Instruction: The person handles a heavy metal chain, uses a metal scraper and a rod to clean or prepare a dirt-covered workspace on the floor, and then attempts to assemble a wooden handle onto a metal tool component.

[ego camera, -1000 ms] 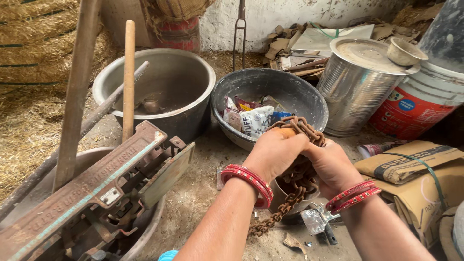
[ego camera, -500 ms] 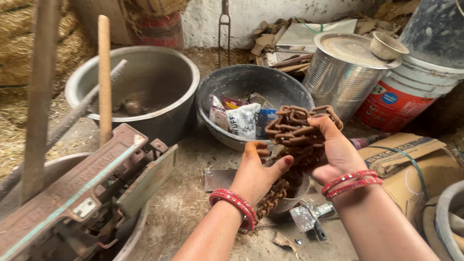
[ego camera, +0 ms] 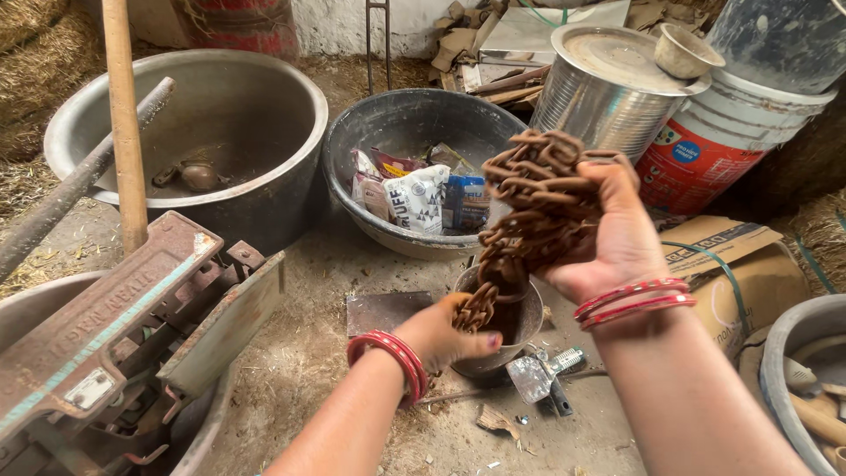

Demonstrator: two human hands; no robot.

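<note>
Head view: the right hand point(ego camera: 608, 238) grips a bunched rusty brown chain point(ego camera: 538, 198) above a small dark metal pot point(ego camera: 502, 322), left hand's point(ego camera: 445, 330) fingers apparently pinching its tail; loosely bundled links could slip.

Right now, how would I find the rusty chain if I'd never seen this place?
Find the dark bowl full of packets. In front of it, the right hand lifts a bunched chain, with the left hand holding its tail. It is the only rusty brown, linked thing here.
</note>
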